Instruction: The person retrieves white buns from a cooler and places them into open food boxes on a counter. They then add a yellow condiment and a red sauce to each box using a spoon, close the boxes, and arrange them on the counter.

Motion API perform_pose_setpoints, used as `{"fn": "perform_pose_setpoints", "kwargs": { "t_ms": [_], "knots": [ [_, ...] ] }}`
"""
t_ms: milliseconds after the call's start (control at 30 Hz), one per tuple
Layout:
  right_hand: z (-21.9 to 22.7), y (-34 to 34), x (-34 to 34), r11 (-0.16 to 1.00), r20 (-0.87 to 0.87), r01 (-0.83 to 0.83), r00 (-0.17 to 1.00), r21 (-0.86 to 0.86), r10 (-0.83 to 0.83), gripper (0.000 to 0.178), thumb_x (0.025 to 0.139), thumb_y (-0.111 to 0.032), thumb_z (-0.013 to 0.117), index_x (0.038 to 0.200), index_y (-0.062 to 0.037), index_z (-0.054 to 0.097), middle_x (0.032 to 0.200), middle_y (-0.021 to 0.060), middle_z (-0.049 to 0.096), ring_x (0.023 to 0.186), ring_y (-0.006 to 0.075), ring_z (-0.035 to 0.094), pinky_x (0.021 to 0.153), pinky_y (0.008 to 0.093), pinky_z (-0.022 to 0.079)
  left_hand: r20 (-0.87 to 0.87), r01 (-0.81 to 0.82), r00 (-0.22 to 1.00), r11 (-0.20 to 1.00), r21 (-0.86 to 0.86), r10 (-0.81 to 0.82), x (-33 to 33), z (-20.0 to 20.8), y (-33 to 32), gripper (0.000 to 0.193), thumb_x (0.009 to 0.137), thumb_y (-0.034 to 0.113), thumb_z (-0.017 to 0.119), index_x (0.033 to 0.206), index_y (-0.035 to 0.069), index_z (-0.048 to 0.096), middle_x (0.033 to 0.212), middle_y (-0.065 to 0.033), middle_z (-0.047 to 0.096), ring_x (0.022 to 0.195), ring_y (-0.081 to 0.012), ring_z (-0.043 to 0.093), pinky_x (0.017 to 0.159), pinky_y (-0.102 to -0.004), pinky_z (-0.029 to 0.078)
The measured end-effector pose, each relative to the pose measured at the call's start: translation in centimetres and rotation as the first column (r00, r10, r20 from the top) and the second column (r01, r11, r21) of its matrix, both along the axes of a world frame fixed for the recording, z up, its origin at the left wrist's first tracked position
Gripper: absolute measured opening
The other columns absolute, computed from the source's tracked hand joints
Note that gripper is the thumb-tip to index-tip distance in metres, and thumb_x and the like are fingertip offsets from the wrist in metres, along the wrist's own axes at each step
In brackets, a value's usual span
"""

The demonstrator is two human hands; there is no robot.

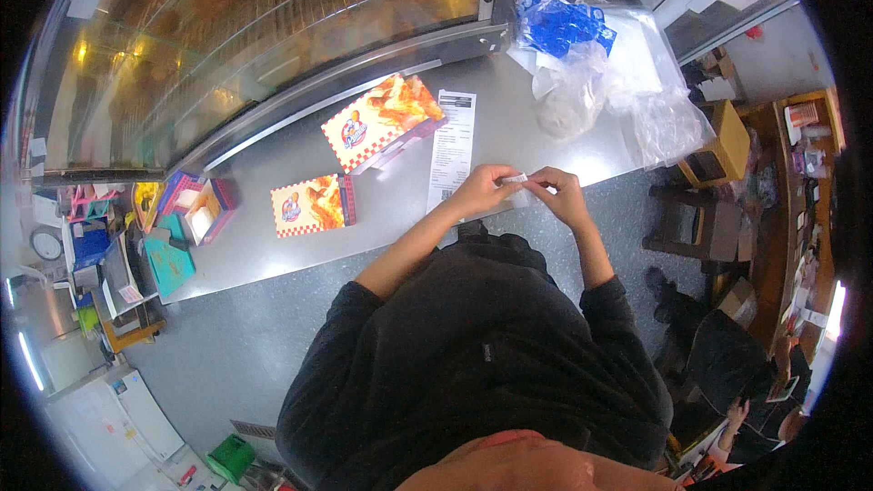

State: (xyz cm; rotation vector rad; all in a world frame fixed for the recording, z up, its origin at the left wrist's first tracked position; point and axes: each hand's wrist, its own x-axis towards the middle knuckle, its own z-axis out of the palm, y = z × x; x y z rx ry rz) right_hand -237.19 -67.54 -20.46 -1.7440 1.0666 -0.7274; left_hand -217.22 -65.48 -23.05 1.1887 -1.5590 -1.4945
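Both my hands meet over the front edge of the metal counter point(382, 205), fingers pinched together. Between the fingertips is a small white slip of paper point(516, 179). My left hand point(486, 189) grips its left end; my right hand point(561, 195) pinches the right end. A long printed receipt point(452, 141) lies flat on the counter just beyond my left hand. Left of the receipt sits a larger printed food box point(386, 123), closed, with a chicken picture and checkered trim. A smaller box point(314, 205) of the same print lies nearer the front edge.
A glass-fronted warming cabinet point(273, 45) with wire racks stands behind the counter. Clear plastic bags point(577, 95) and a blue package point(564, 25) lie at the back right. Small cartons point(205, 209) and a teal folder point(170, 259) are at the left end. Another person point(741, 355) is at the lower right.
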Motion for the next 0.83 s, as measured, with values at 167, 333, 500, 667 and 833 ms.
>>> {"fn": "perform_pose_setpoints", "kwargs": {
  "t_ms": [167, 333, 500, 667, 833],
  "knots": [
    [-2.8, -0.7, -2.6, 0.921, 0.13, 0.315, 0.928, 0.232, -0.35, 0.009, 0.082, -0.011, 0.064, 0.086, -0.0028, 0.066, 0.076, 0.002, 0.063, 0.064, 0.0107, 0.056, 0.059, 0.0237, 0.045, -0.015, 0.076, 0.997, 0.988, -0.137, -0.079, -0.5, -1.2, -1.8, 0.027, 0.084, 0.015, 0.061, 0.106, 0.001, 0.061, 0.097, -0.0095, 0.065, 0.081, -0.0148, 0.059, 0.073, -0.027, 0.046],
    [-2.9, -3.2, -3.6, 0.573, 0.419, 0.645, 0.398, 0.505, -0.816, 0.016, 0.087, -0.016, 0.06, 0.096, -0.0032, 0.061, 0.082, 0.0053, 0.064, 0.069, 0.0094, 0.056, 0.06, 0.0225, 0.043, 0.384, -0.317, 0.829, 0.907, -0.276, 0.407, -0.1, -1.4, -3.9, 0.037, 0.08, 0.022, 0.063, 0.11, 0.002, 0.058, 0.109, -0.016, 0.059, 0.095, -0.029, 0.057, 0.084, -0.0354, 0.044],
    [-0.9, -1.2, 1.8, 0.804, 0.513, 0.533, 0.627, 0.265, -0.585, 0.02, 0.088, -0.019, 0.058, 0.096, -0.002, 0.061, 0.093, 0.0099, 0.065, 0.08, 0.0143, 0.059, 0.073, 0.0276, 0.046, 0.372, -0.299, 0.615, 0.641, -0.707, 0.696, 5.5, 2.2, 0.9, 0.045, 0.076, 0.022, 0.066, 0.115, 0.003, 0.053, 0.111, -0.0164, 0.056, 0.101, -0.0299, 0.053, 0.087, -0.0399, 0.041],
    [-1.4, 3.1, 10.9, 0.949, 0.379, -0.147, 0.925, 0.278, 0.032, 0.03, 0.089, -0.025, 0.052, 0.085, 0.0015, 0.065, 0.086, 0.0075, 0.064, 0.078, 0.0173, 0.058, 0.076, 0.0305, 0.045, 0.415, -0.415, -0.149, 0.324, -0.85, 0.898, 25.1, 4.2, 8.3, 0.061, 0.072, 0.045, 0.069, 0.112, 0.002, 0.051, 0.105, -0.0156, 0.056, 0.095, -0.0337, 0.053, 0.079, -0.0448, 0.039],
    [-3.4, 8.0, 23.1, 0.774, 0.348, -0.467, 0.875, 0.426, 0.337, 0.028, 0.087, -0.027, 0.057, 0.079, -0.0029, 0.067, 0.068, 0.0041, 0.061, 0.066, 0.0147, 0.054, 0.068, 0.0273, 0.043, 0.806, -0.764, 0.185, 0.598, -0.242, 0.562, 35.2, -3.3, 15.3, 0.103, 0.067, 0.062, 0.066, 0.14, 0.006, 0.02, 0.131, -0.0188, 0.044, 0.124, -0.0347, 0.039, 0.102, -0.0509, 0.028]
  ]
}}
